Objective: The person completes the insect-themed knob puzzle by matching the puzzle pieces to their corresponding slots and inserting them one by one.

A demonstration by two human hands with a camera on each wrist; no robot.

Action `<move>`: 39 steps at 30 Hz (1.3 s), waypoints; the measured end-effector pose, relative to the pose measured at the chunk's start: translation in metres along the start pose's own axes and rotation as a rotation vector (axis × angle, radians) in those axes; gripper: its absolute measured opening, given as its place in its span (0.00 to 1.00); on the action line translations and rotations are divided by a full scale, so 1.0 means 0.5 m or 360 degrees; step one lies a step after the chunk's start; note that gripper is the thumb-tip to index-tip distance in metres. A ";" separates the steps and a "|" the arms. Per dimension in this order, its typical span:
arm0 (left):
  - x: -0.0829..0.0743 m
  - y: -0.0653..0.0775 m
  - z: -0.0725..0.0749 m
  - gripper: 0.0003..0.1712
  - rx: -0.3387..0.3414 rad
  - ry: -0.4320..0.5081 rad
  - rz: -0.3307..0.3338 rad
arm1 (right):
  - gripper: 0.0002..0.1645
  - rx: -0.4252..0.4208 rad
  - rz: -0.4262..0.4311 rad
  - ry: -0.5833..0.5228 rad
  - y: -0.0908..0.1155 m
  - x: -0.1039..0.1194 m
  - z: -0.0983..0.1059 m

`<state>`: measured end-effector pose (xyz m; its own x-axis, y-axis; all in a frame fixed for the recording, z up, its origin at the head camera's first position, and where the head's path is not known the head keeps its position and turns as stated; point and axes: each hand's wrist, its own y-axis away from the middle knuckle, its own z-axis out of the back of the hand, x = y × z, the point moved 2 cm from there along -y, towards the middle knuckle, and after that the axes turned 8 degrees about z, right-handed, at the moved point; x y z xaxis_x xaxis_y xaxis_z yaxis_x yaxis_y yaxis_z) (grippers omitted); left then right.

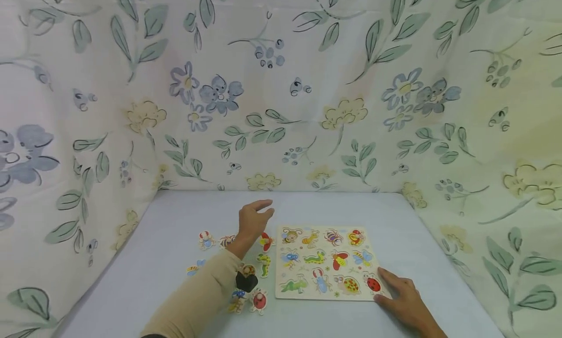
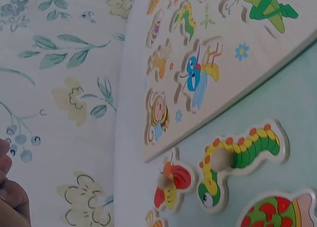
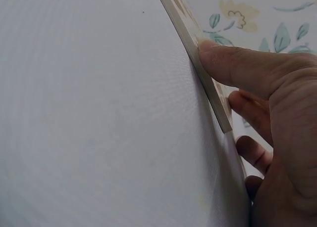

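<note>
My left hand is raised over the table, left of a wooden insect puzzle board, thumb and forefinger apart and nothing visible between them. Only part of that hand shows in the left wrist view. My right hand grips the board's near right corner, thumb against the near edge and fingers round the right side. Knobbed loose pieces lie left of the board: a caterpillar, a red-winged bug and a ladybug are closest.
Further left lie a striped beetle piece, a red-and-blue beetle piece and a blue-winged piece. My left forearm partly hides the pieces. Floral cloth hangs behind and beside the white table.
</note>
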<state>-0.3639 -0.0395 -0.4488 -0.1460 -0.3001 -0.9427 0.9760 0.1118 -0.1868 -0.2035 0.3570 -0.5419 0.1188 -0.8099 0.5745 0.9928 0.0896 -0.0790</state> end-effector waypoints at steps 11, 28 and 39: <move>0.044 0.017 0.056 0.13 -0.0024 -0.0068 0.0076 | 0.52 0.0019 0.0003 0.0018 0.000 -0.006 0.011; 0.114 0.067 0.151 0.16 -0.0087 -0.0100 0.0172 | 0.52 -0.0026 0.0044 -0.0030 -0.010 -0.008 0.032; 0.190 0.056 0.170 0.17 -0.0123 -0.0365 0.0365 | 0.52 0.0005 0.0051 -0.0089 -0.010 -0.003 0.000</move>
<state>-0.3366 -0.1455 -0.5202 0.1249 -0.4634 -0.8773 0.9628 0.2702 -0.0057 -0.2087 0.3575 -0.5423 0.1512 -0.7728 0.6163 0.9885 0.1172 -0.0956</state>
